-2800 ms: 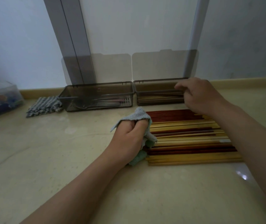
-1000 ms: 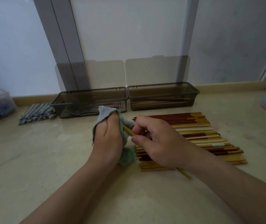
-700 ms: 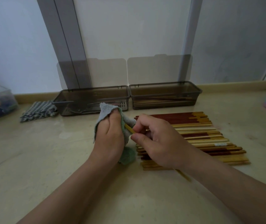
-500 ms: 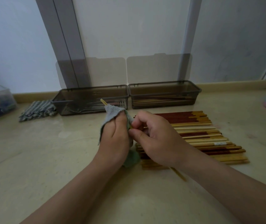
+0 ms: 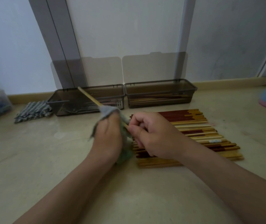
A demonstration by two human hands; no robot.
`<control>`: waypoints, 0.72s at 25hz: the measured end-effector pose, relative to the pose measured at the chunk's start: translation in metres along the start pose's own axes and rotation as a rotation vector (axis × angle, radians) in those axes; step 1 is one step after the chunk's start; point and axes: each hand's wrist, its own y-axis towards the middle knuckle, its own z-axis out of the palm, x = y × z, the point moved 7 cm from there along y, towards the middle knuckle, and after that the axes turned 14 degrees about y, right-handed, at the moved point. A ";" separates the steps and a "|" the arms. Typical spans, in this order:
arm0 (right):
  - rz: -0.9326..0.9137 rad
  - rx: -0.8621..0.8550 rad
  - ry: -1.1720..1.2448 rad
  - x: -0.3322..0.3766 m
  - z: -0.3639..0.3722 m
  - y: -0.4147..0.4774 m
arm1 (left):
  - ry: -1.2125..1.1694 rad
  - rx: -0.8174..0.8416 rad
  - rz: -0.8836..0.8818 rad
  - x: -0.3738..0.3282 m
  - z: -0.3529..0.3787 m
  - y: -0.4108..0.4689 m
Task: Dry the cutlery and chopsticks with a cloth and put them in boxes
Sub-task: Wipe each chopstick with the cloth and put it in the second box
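The pale wooden chopstick (image 5: pixel 88 96) has slid farther through the grey-green cloth (image 5: pixel 107 112) clenched in the left grip (image 5: pixel 108 139), its tip pointing toward the left smoky plastic box (image 5: pixel 59 102), with the right grip (image 5: pixel 153 136) pinching its near end.

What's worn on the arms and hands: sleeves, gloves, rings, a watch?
Nothing visible. Left hand and right hand are bare: no gloves, rings or watch. Left forearm and right forearm are bare too; no sleeve enters the frame.

Left hand (image 5: pixel 108 136) and right hand (image 5: pixel 153 136) bare, forearms (image 5: pixel 74 188) too (to the frame's edge).
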 end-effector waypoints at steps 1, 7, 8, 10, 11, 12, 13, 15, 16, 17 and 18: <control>-0.009 -0.028 0.009 0.000 0.000 0.000 | 0.019 0.063 0.045 -0.006 0.007 -0.006; 0.061 -0.160 0.115 -0.002 -0.020 0.001 | -0.125 0.307 0.033 -0.011 0.018 -0.017; 0.057 -0.201 0.156 -0.001 -0.025 0.002 | -0.137 0.409 0.057 -0.015 0.023 -0.021; 0.092 -0.214 0.243 -0.005 -0.026 0.004 | -0.036 0.583 0.183 -0.021 0.035 -0.032; 0.130 -0.235 0.292 -0.009 -0.025 0.004 | 0.010 0.621 0.221 -0.023 0.037 -0.035; 0.173 -0.281 0.335 -0.015 -0.026 0.004 | 0.031 0.633 0.219 -0.023 0.037 -0.035; 0.217 -0.344 0.369 -0.021 -0.030 0.004 | 0.031 0.642 0.214 -0.025 0.037 -0.037; 0.285 -0.499 0.429 -0.031 -0.043 0.004 | 0.049 0.677 0.236 -0.027 0.039 -0.040; 0.303 -0.572 0.446 -0.033 -0.051 0.003 | 0.053 0.693 0.241 -0.026 0.040 -0.041; 0.315 -0.616 0.449 -0.034 -0.056 0.002 | 0.042 0.706 0.237 -0.026 0.041 -0.042; 0.323 -0.617 0.455 -0.034 -0.057 0.002 | 0.024 0.711 0.233 -0.026 0.040 -0.043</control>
